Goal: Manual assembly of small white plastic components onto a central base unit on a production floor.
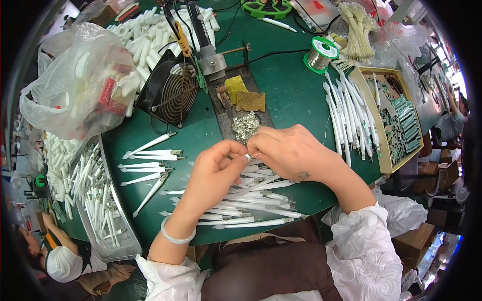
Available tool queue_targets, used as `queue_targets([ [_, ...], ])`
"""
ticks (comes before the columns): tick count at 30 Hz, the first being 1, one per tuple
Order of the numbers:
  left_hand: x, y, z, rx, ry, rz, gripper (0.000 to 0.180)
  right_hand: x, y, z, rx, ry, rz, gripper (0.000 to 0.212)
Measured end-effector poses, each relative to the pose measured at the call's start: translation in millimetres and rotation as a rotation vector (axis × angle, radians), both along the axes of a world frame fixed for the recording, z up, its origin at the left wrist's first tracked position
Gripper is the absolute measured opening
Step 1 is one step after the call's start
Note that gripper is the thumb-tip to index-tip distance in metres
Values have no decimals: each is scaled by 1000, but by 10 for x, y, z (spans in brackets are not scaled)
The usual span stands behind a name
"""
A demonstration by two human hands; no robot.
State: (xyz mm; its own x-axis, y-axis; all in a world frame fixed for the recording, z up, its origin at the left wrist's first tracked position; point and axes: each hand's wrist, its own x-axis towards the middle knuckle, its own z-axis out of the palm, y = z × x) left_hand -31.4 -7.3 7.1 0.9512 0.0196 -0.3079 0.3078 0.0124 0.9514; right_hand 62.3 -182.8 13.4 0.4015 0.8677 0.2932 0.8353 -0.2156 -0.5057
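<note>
My left hand (215, 173) and my right hand (291, 153) meet over the middle of the green table, fingertips pinched close together. Between the left fingertips sits a small white piece (247, 156), too small to name. The right fingers pinch a thin pale wire beside it; most of the wire is hidden by the fingers. Under and behind my hands lies a spread of white candle-shaped sticks (251, 203) with pointed tips and small metal-ended boards. Just beyond the fingertips is a heap of silvery solder bits (245, 125).
A soldering stand with yellow sponges (250, 101) stands ahead, beside a black fan (173, 90). Right are a solder spool (320, 56), white sticks (349, 113) and a box of circuit boards (384, 145). Left are a metal tray (113, 236) and a plastic bag (75, 85).
</note>
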Motion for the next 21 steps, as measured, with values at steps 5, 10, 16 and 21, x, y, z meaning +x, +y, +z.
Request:
queue_targets([
  [5,-1,-9,39,269,-91,-63,9,-16,25,-27,-81,36,-13,11],
  [10,13,-21,58,472,-242,-94,9,-45,41,-12,-142,160,-126,10],
  [16,16,47,6,-97,21,54,11,-4,-4,18,138,318,-166,11],
  [21,30,40,30,-121,31,44,12,4,28,-32,241,97,-96,13],
])
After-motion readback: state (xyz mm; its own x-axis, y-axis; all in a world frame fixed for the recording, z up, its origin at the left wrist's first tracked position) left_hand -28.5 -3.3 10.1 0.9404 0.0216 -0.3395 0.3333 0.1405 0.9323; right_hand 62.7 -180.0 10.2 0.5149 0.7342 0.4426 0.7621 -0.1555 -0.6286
